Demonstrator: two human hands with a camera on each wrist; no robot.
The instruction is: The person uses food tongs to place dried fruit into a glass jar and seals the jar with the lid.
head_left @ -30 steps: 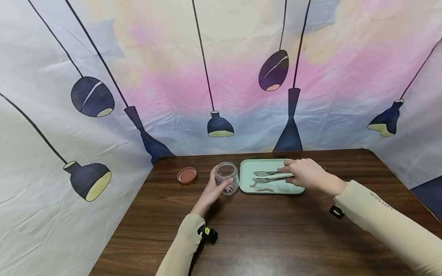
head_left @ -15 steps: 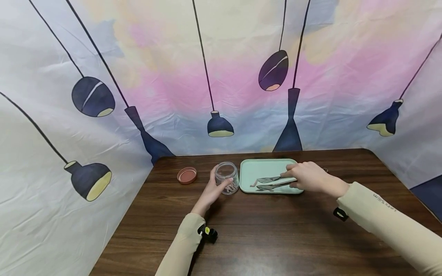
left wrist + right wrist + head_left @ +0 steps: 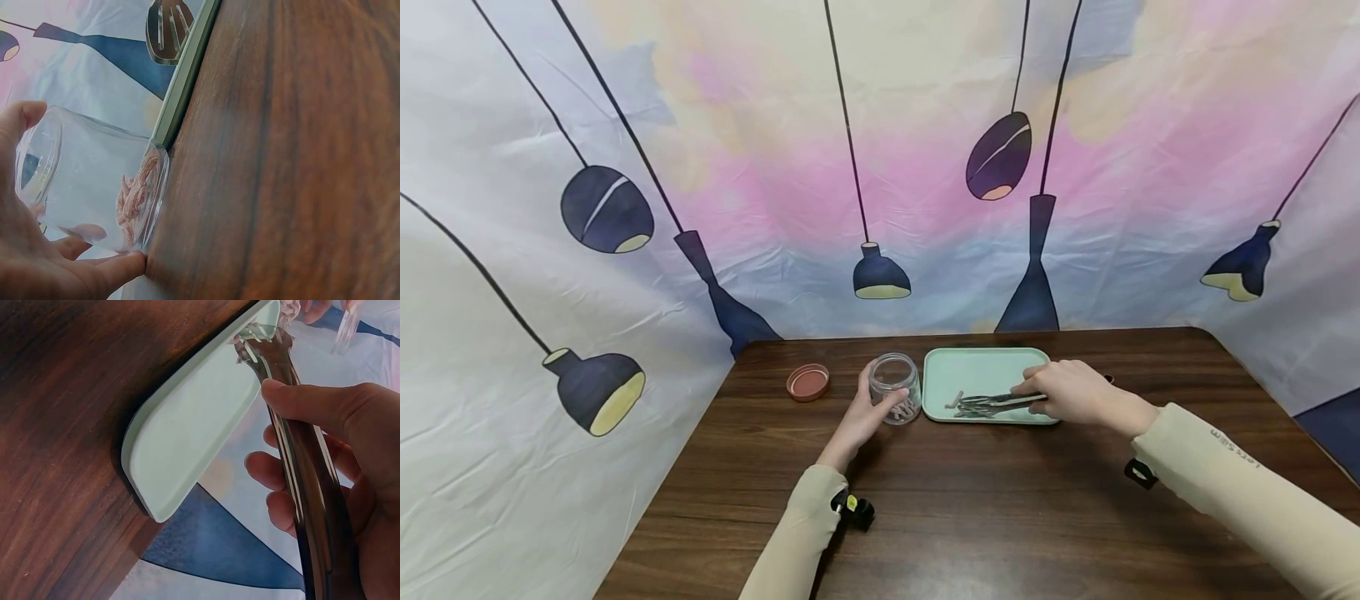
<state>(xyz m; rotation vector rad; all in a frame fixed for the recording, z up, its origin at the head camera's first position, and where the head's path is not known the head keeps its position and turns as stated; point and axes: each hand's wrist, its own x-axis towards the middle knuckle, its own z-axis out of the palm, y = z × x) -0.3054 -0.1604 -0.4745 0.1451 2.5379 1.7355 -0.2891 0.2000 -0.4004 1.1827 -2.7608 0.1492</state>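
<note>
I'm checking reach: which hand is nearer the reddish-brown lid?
Left. The left hand grips the jar, a little right of the lid; the right hand holds tongs over the tray, farther right.

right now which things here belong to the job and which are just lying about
Seemingly in the job: tongs, jar, tray, pink strips
Lying about: lid, untouched, though perhaps the jar's; cloth, just backdrop

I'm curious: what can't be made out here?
Left wrist view: how many pink strips the jar holds; they overlap.
Right wrist view: the handle end of the tongs, cut off by the bottom edge.
Head view: the middle of their handle, hidden by the right hand.
Head and right wrist views: whether the tips grip anything; too small, blurred.
</note>
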